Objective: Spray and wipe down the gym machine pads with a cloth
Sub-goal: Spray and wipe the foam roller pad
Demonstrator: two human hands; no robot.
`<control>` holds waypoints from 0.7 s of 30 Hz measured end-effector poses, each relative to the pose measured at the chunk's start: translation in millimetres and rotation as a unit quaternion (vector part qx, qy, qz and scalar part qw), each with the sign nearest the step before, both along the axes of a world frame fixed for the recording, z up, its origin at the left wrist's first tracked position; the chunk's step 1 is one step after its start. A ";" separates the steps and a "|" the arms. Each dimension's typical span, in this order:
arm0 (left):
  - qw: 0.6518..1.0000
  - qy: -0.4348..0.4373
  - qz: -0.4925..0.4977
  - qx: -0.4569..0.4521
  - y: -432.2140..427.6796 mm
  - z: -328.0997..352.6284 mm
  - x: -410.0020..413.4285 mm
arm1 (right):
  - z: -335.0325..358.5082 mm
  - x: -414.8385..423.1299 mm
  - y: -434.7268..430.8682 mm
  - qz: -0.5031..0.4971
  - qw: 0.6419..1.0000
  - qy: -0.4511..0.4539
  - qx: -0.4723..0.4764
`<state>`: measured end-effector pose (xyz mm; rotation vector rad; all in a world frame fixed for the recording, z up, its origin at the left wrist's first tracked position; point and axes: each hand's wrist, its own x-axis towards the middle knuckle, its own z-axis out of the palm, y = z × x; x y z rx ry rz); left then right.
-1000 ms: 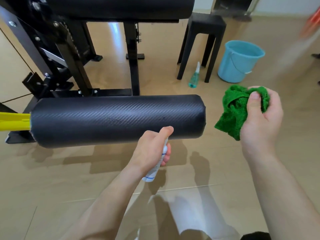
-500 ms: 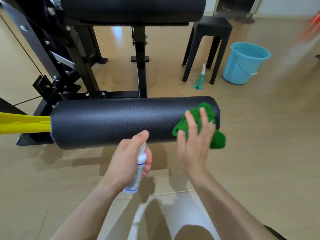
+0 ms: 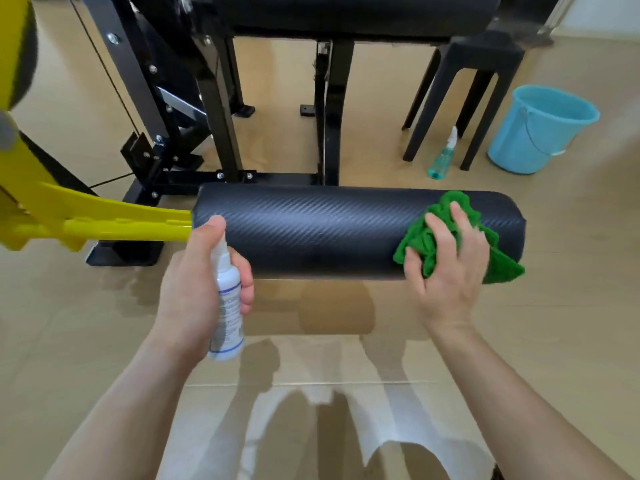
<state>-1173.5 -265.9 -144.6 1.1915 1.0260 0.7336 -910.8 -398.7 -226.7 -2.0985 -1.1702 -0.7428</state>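
The upper machine pad [image 3: 346, 12] was cut off by the frame's top edge. The label on the white spray bottle [image 3: 227, 306] was too blurred to read. Lower centre-left, the left grip [image 3: 194, 292] was curled round that bottle, one digit atop its nozzle. At right, the right grip [image 3: 446, 271], fingers spread, pressed the green cloth [image 3: 502, 268] onto the right end of the black roller pad [image 3: 329, 230].

Bright, even indoor light leaves soft shadows and pale glare on the glossy floor [image 3: 571, 306]; wide-angle bending at edges.
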 end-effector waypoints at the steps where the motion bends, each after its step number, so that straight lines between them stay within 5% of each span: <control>1: 1.000 -0.003 0.012 0.000 2.5 2.0 -5.9 | -0.7 -9.2 10.0 -0.010 1.000 0.017 0.019; 13: 0.990 -0.073 0.122 -0.014 22.8 17.3 -37.6 | 50.0 -205.5 199.1 0.155 0.983 -0.048 -0.086; 18: 0.991 -0.055 0.116 -0.025 19.2 7.9 -34.5 | 37.9 -160.9 152.1 0.199 0.963 -0.133 -0.125; 21: 0.996 -0.030 0.084 -0.013 14.5 5.1 -24.8 | 24.4 -88.8 82.5 0.134 0.974 -0.141 -0.116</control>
